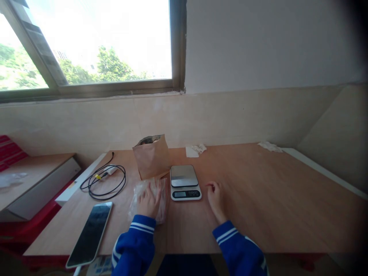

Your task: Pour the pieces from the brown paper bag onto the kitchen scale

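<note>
My left hand [148, 201] lies flat on a clear plastic bag [162, 199] on the wooden table [258, 199], fingers spread. Just behind it stands an open brown paper bag [151, 156] with something dark inside. A small digital kitchen scale [184, 182] with a steel platform sits to the right of the plastic bag. My right hand [215, 197] rests on the table right of the scale, fingers curled loosely, holding nothing. Both sleeves are blue with white stripes.
A phone [90, 233] lies screen up near the front left edge. A coiled black cable [103, 180] lies behind it. Crumpled white paper [196, 150] and another scrap [269, 146] sit at the table's back. A lower bench [34, 180] stands to the left.
</note>
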A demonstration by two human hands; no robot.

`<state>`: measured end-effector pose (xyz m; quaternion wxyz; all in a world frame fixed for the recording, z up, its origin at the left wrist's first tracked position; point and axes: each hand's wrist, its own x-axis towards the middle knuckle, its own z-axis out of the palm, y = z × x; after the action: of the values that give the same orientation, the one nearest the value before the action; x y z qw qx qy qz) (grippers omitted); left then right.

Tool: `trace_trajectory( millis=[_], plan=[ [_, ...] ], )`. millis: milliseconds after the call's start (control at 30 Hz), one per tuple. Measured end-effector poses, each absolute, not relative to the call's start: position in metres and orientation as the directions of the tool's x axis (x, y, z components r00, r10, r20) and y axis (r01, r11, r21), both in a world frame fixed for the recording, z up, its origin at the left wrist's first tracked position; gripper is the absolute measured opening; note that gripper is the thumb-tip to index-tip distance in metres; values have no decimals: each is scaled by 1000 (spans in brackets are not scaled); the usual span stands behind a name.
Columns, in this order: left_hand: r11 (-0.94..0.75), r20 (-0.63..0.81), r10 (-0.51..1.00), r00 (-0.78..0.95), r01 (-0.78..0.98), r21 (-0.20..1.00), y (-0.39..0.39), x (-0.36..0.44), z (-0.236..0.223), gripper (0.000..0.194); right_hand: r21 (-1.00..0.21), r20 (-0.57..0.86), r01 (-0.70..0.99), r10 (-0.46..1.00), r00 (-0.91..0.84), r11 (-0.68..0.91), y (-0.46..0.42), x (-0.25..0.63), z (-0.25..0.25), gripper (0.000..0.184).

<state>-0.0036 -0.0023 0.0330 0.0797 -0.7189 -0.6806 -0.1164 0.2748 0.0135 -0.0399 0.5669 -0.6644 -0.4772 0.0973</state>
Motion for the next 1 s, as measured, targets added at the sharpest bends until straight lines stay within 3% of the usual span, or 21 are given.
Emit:
trace_trajectory(
  millis=[67,200,400,567,700,833,1000],
  plan=[
    [-159,234,960,151,987,16,0,-8,48,39,-848,409,521,748,523,99,14,275,-40,20],
    [-185,230,957,175,983,21,-2,-5,87,33,-851,404,515,751,523,100,14,275,-40,21],
    [-292,491,852,185,944,151,6,9,151,29,-850,406,517,752,520,102,13,274,-37,20],
    [-392,662,715,224,913,115,54,11,206,30,-849,404,519,752,520,98,12,274,-36,19],
    [-441,631,706,321,897,36,104,8,232,28,-851,397,518,756,520,90,13,274,-34,20],
    [-428,482,778,404,901,-64,135,3,229,29,-850,393,520,757,521,83,13,273,-33,20],
    [-393,364,785,502,857,-333,144,-8,212,34,-849,389,523,759,522,76,13,272,-33,20]
  ],
)
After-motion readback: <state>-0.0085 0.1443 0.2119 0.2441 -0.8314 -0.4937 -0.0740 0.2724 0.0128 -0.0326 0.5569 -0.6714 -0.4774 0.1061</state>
